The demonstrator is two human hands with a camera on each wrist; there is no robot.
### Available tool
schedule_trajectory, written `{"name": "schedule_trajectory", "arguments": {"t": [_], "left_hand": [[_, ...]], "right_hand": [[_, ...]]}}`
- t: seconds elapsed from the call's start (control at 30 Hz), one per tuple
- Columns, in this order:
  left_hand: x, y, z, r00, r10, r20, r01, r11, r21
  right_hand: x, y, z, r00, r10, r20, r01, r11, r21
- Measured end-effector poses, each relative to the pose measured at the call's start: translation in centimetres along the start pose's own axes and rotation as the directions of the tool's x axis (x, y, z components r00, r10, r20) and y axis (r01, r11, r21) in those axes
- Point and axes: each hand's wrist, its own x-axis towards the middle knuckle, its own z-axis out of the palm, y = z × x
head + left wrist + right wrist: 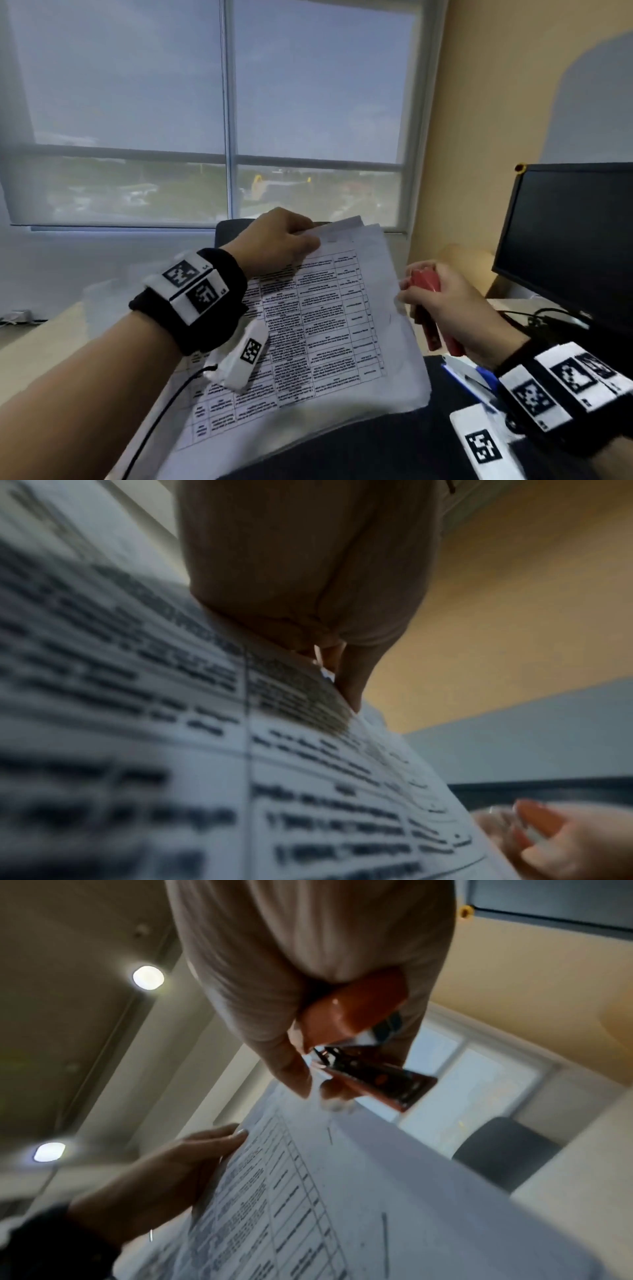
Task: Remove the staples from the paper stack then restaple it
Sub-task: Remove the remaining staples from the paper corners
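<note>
A stack of white printed sheets with table text (318,329) is held up off the desk, tilted toward me. My left hand (284,243) pinches its far top edge, thumb over the front page (308,750). The sheets at that corner fan slightly apart. My right hand (445,301) grips a red stapler (424,284) just right of the stack's right edge. In the right wrist view the stapler (359,1031) hangs with its mouth apart above the paper (342,1191), and its metal base (383,1080) points toward the window. No staple is plainly visible.
A black monitor (565,240) stands at the right with cables below it. A dark chair back (233,233) sits behind the papers near the window. A beige desk (51,335) lies below, with a dark pad (376,452) and a blue-edged item (466,377) under my right wrist.
</note>
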Motion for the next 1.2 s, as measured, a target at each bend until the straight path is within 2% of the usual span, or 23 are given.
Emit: {"name": "schedule_trajectory", "arguments": {"t": [0.07,0.1,0.2,0.33,0.4,0.47,0.57,0.63,0.77,0.9,1.03,1.2], "left_hand": [[-0.2,-1.5,1.4,1.0,-0.023,0.018,0.023,1.0,0.008],[-0.3,-2.1,2.1,0.998,-0.037,0.042,0.036,0.999,0.023],[-0.6,-3.5,3.8,0.989,-0.088,0.117,0.077,0.992,0.097],[-1.0,-4.1,4.1,0.995,-0.077,0.06,0.07,0.992,0.104],[-0.9,-4.3,4.0,0.998,-0.034,0.047,0.029,0.994,0.101],[-0.7,-4.3,4.0,0.999,-0.004,0.04,0.0,0.995,0.096],[-0.2,-4.8,4.3,1.0,0.016,-0.017,-0.015,0.998,0.06],[0.1,-5.2,4.6,0.999,0.014,-0.048,-0.011,0.998,0.063],[0.3,-5.7,4.9,0.998,-0.021,-0.055,0.018,0.999,-0.051],[0.2,-5.9,5.2,0.998,-0.034,-0.058,0.025,0.988,-0.153],[0.1,-6.0,5.3,0.997,0.003,-0.073,-0.014,0.988,-0.155],[-0.4,-6.7,5.6,0.993,0.013,-0.115,-0.033,0.984,-0.174]], "right_hand": [[-0.3,0.0,0.5,0.996,-0.048,-0.081,0.036,0.989,-0.144],[-0.4,0.1,0.9,0.994,-0.076,-0.082,0.06,0.982,-0.177],[-0.6,0.7,2.8,0.986,-0.169,0.01,0.165,0.943,-0.288],[-0.7,2.1,5.6,0.894,-0.429,0.13,0.445,0.812,-0.377],[-0.4,2.7,6.8,0.872,-0.459,0.168,0.486,0.775,-0.404],[0.0,3.2,7.7,0.883,-0.443,0.156,0.464,0.776,-0.427],[0.5,3.4,8.6,0.936,-0.336,0.105,0.351,0.865,-0.358],[0.8,3.6,9.0,0.951,-0.295,0.09,0.308,0.899,-0.31],[1.3,3.8,9.4,0.955,-0.277,0.11,0.296,0.924,-0.244],[1.5,4.1,9.6,0.941,-0.316,0.118,0.333,0.924,-0.185],[1.6,4.1,10.1,0.929,-0.361,0.083,0.37,0.916,-0.153],[1.7,4.1,10.8,0.941,-0.33,0.078,0.338,0.931,-0.137]]}}
